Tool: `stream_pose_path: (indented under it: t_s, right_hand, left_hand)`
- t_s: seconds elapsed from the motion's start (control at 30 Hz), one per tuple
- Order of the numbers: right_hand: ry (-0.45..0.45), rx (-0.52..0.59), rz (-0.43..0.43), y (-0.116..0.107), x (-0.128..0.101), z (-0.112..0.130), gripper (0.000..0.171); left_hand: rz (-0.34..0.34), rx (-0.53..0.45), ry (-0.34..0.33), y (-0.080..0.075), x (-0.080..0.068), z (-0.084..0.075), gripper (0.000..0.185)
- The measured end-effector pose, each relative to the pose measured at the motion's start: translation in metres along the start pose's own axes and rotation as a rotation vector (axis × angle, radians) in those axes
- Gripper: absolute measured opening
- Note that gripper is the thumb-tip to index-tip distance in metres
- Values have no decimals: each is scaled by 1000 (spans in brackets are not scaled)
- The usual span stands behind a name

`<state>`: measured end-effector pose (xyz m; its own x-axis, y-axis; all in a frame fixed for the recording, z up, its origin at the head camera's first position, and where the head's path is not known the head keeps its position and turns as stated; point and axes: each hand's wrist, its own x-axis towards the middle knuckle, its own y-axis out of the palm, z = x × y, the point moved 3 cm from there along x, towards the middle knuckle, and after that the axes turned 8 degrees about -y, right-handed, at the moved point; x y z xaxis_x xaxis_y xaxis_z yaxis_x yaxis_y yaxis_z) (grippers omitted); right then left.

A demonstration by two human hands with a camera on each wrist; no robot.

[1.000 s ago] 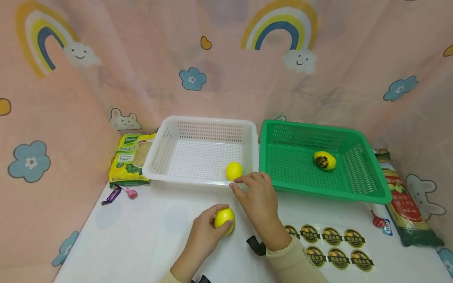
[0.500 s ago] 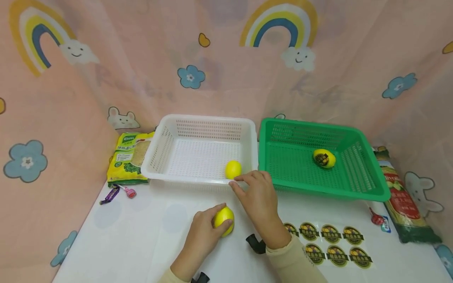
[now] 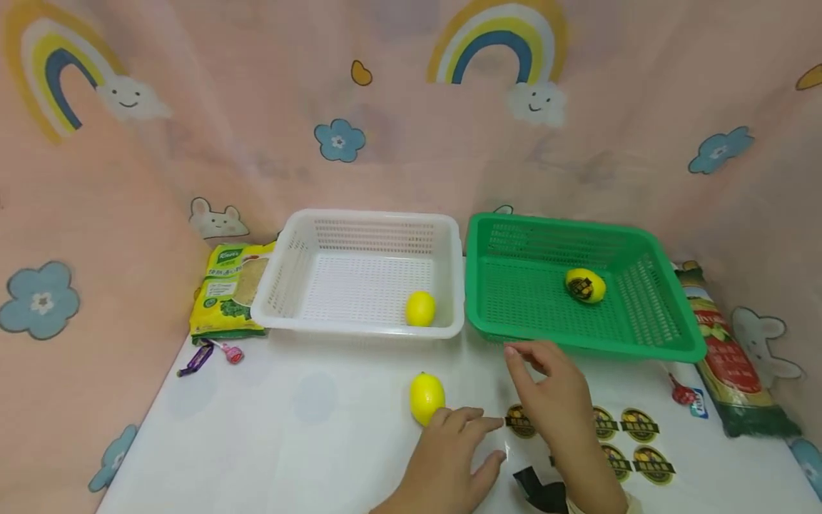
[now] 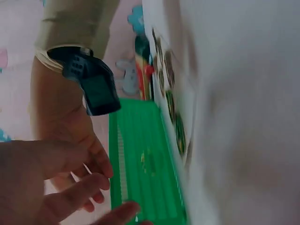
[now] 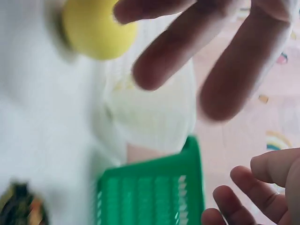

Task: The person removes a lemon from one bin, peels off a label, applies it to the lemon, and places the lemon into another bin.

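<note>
Plain yellow oval lemon (image 3: 427, 398): on white tabletop (image 3: 308, 442), approx. ctr, no label vis. Est. light, firm, slightly slippery; best hold at its mid, thumb opp. fingers. L hand (image 3: 446, 453): fingers spread, nothing held, just beside lemon's near R side; contact can't be told. R hand (image 3: 555, 396): farther R, over round blk-and-gold stickers (image 3: 639, 425), fingers loosely bent, nothing seen in grasp. Stickers prob. thin, flexible, tacky; lift by edge. Far L: white perforated plastic basket (image 3: 359, 330), second plain yellow lemon (image 3: 420, 309) in near R corner. Far R: green perforated plastic basket (image 3: 584, 348), one labelled yellow lemon (image 3: 586, 285).
</note>
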<state>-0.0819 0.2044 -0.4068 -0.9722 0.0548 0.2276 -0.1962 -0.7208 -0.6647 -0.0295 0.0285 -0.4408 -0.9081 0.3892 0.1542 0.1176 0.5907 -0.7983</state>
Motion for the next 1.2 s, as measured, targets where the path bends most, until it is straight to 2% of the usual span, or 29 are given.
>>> stream_pose_path:
  t_s: [0.07,0.13,0.23,0.4,0.57,0.7,0.87,1.03,1.1,1.2]
  right_hand:
    - [67,-16,45,-5,-8,-14,44]
    - [139,-29,100,-10,-18,-26,49]
    - [216,-74,180,-14,-32,-44,51]
    - [243,-125,275,-13,-53,-64,50]
    - [275,-102,292,-9,-64,-74,50]
    - [281,-102,278,-8,-67,-77,51]
    - [272,-129,267,-7,-68,-79,49]
    - [280,-121,268,-6,-70,-79,49]
    - [283,-108,263,-6,-70,-78,50]
    - [278,-84,241,-6,-70,-76,49]
  left_hand:
    - [110,62,-27,14,6,-6,41]
    - [155,114,-49,25,13,-9,47]
    - [215,111,-121,38,21,-10,51]
    - [308,107,-193,54,26,-8,62]
    - [350,70,-178,64,27,-9,68]
    - [347,-87,-192,68,28,-10,66]
    - [292,-366,-228,67,28,-8,58]
    - [333,-721,-360,70,28,-4,58]
    - [338,-777,-402,71,28,-4,60]
    - [301,-752,-395,72,29,-5,62]
